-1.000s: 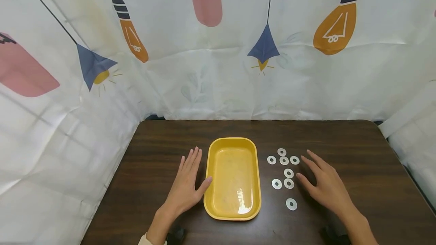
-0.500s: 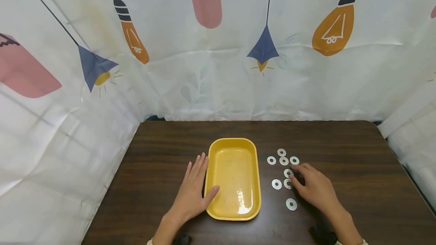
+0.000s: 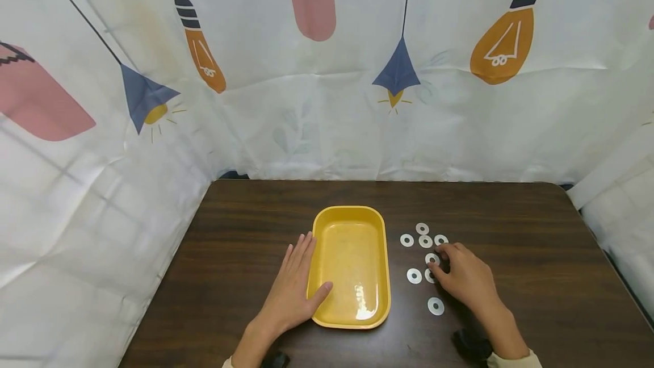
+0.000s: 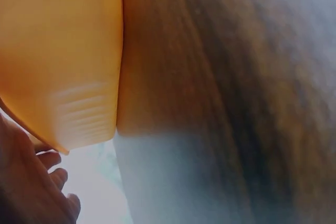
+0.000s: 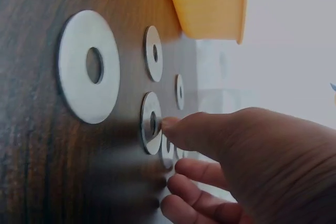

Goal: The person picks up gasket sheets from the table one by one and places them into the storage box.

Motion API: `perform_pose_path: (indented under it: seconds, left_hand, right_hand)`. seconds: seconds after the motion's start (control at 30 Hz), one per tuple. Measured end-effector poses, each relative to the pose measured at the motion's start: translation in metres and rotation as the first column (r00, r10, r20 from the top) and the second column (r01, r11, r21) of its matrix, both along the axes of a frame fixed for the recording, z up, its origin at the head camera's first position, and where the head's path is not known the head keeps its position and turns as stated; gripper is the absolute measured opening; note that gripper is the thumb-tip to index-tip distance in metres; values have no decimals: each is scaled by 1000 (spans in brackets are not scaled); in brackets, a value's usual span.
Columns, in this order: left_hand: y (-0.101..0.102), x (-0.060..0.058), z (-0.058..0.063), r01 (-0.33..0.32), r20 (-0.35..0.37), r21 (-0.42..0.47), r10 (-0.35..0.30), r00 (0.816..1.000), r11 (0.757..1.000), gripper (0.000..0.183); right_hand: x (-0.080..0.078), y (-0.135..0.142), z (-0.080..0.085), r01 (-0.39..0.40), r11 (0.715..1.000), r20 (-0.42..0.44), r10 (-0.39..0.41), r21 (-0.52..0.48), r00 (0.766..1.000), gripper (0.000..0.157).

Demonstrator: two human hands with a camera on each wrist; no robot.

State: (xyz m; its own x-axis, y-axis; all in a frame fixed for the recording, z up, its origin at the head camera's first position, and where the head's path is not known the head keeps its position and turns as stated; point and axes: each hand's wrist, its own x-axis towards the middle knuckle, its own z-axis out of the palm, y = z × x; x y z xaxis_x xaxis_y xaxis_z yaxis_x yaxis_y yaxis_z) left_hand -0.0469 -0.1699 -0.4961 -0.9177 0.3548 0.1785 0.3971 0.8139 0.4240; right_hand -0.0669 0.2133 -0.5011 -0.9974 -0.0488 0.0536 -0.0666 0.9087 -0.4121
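Note:
A yellow rectangular tray stands on the dark wooden table. My left hand lies along its left rim, fingers extended and thumb over the edge; in the left wrist view its fingers show beside the tray wall. Several flat silver washers are scattered right of the tray. Over them hovers my right hand, fingers loosely bent, thumb by two washers in the middle of the group. In the right wrist view the thumb overlaps a washer; whether it touches cannot be told.
A white curtain printed with lamps and bulbs hangs behind the table and along its left side. Under the right wrist sits a small black device. The tray holds nothing that shows.
My right hand has moved left and its fingers have drawn in over the middle washers. The left hand has shifted slightly right onto the tray's rim. Tray and washers have stayed in place.

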Motion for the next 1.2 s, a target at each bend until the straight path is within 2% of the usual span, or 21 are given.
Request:
perform_pose_path:
  seconds: [0.3,0.57,0.8,1.0,1.2]
  left_hand:
    - [5,5,2,-40,121,23,37,992,999,100]
    - [7,4,1,-32,43,16,32,999,999,100]
    - [8,6,-1,-7,41,0,7,999,1000,100]
    - [8,7,0,-13,10,-29,13,1000,999,101]
    - [11,6,-1,-8,-34,-14,7,999,1000,102]
  right_hand:
    - [-3,-3,4,15,1000,29,-15,-5,999,24]
    - [-9,-5,6,3,999,43,-5,41,999,25]
    - [-10,-4,11,-28,996,69,22,88,997,20]
    - [-10,-7,11,-74,990,24,71,119,997,18]
    - [-7,-5,12,-94,984,-10,97,154,995,18]
